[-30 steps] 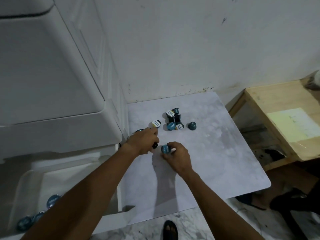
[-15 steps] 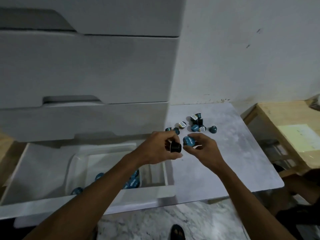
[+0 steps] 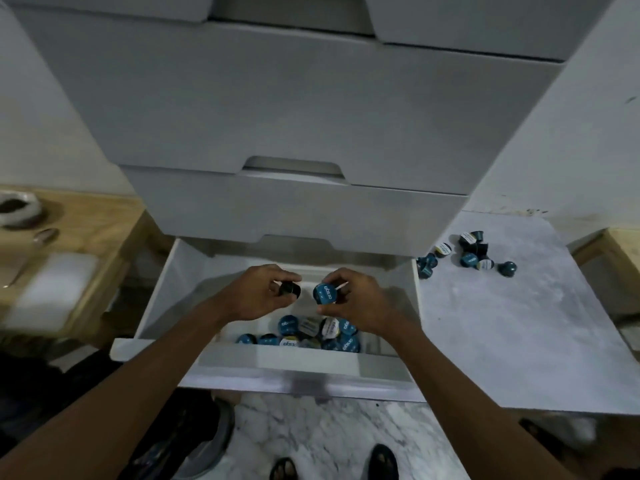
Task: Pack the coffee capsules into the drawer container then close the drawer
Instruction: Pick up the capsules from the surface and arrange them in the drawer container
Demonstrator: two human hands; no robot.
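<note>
White drawer fronts [image 3: 277, 116] rise behind the open drawer [image 3: 173, 282], over which the left hand [image 3: 263, 292] pinches a dark capsule [image 3: 290, 289] and the right hand [image 3: 356, 299] a blue capsule [image 3: 325, 293]; both are best lowered near the pile [image 3: 304, 332] by its front edge before release, lest they bounce out.

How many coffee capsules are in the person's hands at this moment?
2. The left hand pinches a black capsule; the right hand holds a blue-lidded capsule. Both are above the open drawer. Another could be hidden in a palm.
</note>
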